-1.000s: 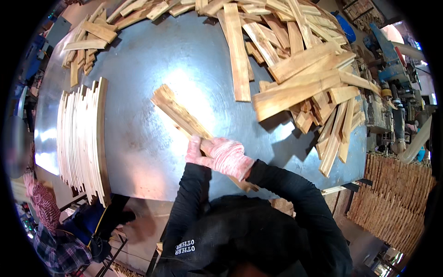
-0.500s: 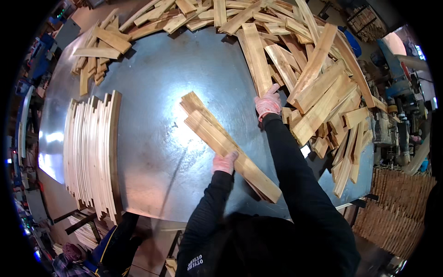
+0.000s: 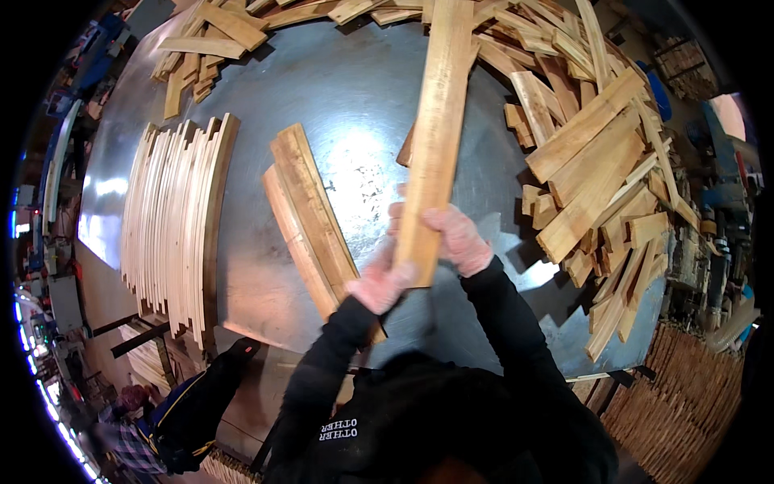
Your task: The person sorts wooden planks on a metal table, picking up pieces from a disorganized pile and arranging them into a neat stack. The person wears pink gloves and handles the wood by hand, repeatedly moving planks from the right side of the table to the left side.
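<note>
A long wooden board [image 3: 434, 137] is gripped at its near end by both hands: the fingers of the left hand [image 3: 381, 282] and the right hand [image 3: 458, 238] are closed around it. The board is held above the metal table [image 3: 355, 97], just right of the small stack of boards [image 3: 310, 222]. It seems the board is being carried to this stack. The next move calls for turning it parallel to the stack and lowering it flat on top.
</note>
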Action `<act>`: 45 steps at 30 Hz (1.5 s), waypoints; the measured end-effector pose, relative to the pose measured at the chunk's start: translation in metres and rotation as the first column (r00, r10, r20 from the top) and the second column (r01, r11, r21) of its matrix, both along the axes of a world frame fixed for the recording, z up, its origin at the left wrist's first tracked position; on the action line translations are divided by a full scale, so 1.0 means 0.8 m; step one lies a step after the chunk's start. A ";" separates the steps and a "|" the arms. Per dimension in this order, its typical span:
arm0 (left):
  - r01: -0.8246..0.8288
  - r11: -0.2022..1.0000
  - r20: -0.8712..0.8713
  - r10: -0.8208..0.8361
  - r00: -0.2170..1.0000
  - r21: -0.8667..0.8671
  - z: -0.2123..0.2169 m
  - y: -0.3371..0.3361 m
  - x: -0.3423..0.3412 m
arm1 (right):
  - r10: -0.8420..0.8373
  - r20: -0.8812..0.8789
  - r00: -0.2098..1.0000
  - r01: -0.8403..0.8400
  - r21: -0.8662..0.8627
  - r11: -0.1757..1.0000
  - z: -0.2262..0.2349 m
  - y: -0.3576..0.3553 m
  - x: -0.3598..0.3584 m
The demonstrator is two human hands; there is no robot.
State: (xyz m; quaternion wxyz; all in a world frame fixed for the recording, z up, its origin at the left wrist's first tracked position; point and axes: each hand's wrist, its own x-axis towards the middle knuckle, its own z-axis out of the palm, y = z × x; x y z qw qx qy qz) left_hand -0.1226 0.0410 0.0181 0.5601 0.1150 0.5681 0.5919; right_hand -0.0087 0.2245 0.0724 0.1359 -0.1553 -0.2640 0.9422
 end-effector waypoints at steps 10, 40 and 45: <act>-0.058 0.997 -0.428 0.075 0.901 0.054 0.090 0.118 -0.381 | -0.591 0.538 0.602 -0.176 0.810 0.559 -0.037 0.071 -0.063; -0.548 0.641 -0.830 -0.286 0.479 -0.538 0.020 -0.029 -0.004 | -0.855 0.244 0.458 -0.275 0.953 0.125 0.178 0.279 -0.097; -0.531 0.561 -0.770 -0.413 0.486 -0.636 0.049 -0.019 0.023 | -0.951 -0.192 -0.241 -0.640 0.768 0.007 0.107 0.277 0.113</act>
